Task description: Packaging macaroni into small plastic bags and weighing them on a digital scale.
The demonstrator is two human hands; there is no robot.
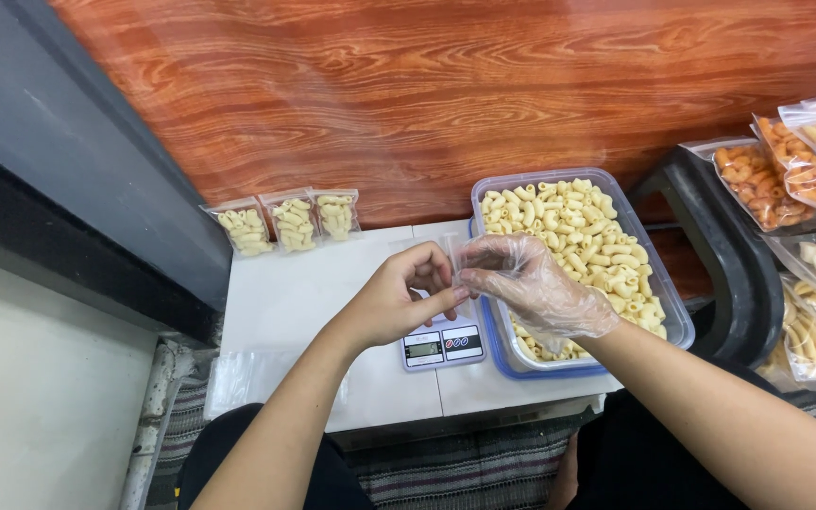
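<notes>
Over white tabletop [285,302], beside pasta tub [649,250]: left hand [399,302] and gloved right hand [531,288], fingers pinched on clear bag [452,257].

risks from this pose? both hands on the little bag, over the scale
1. The small clear bag is pinched by the left hand and gloved right hand above the scale; a slip could drop it there.
2. The full macaroni tub sits under the right wrist; a nudge might spill pieces.
</notes>
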